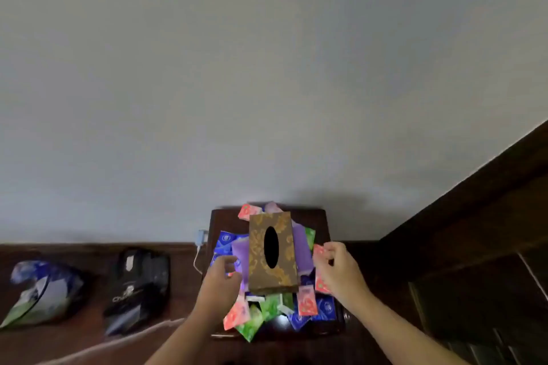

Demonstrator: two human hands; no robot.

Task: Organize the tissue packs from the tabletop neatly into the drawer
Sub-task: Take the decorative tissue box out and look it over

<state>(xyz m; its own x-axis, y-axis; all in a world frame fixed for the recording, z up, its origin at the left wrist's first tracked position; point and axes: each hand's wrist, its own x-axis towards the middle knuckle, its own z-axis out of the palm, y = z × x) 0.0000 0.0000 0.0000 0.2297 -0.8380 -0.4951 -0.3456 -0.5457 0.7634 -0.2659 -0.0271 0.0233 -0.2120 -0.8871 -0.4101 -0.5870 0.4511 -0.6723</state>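
Several small tissue packs in red [307,301], green [252,323], blue [226,241] and purple [302,249] lie scattered in a heap on a small dark wooden nightstand [321,218]. A brown tissue box with a gold pattern [272,252] and an oval slot sits on top of the heap. My left hand [221,278] hovers at the box's left side, its fingers loosely curled by a purple pack. At the box's right side is my right hand [338,267], fingers loosely curled over a red pack [319,250]. Neither hand plainly holds anything. No drawer opening is visible.
A grey wall fills the upper view. Left of the nightstand, a black bag [138,287] and a blue-green plastic bag [44,293] lie on the dark floor. A white charger and cable [201,238] hang beside the nightstand. Dark wooden furniture [474,246] stands at the right.
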